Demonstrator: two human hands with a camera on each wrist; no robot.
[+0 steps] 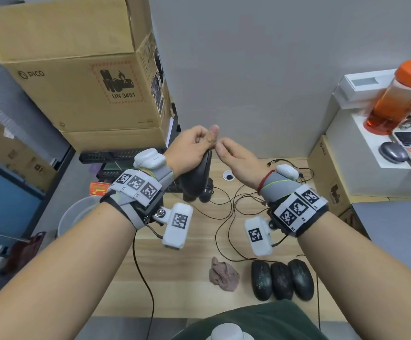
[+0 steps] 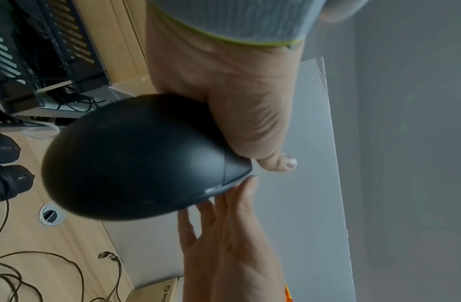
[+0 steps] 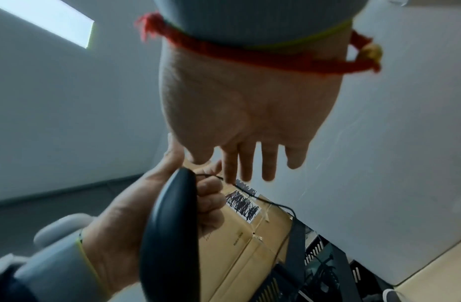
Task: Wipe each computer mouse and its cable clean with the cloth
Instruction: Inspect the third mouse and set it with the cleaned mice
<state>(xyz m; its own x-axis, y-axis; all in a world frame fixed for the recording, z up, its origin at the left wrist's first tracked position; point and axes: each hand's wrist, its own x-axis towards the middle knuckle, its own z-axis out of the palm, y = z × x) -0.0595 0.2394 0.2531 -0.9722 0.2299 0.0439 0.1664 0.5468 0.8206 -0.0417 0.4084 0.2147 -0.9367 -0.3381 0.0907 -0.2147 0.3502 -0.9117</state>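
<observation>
L hand point(image 1: 189, 146) wrapped round black mouse point(image 1: 195, 177), held up in air above table point(image 1: 189, 251), nose end up, thumb up. R hand point(image 1: 236, 158) at mouse nose, fingers mostly straight, forefinger + thumb at thin cable point(image 3: 252, 196) where it leaves mouse; actual pinch can't tell. Cloth point(image 1: 224, 274) crumpled on table, below held mouse. 3 mice point(image 1: 281, 279) side by side just R of cloth.

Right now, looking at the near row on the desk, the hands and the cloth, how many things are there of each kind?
Black mice in the near row: 3
Black mouse held in the left hand: 1
Pink cloth: 1
Total: 5
</observation>
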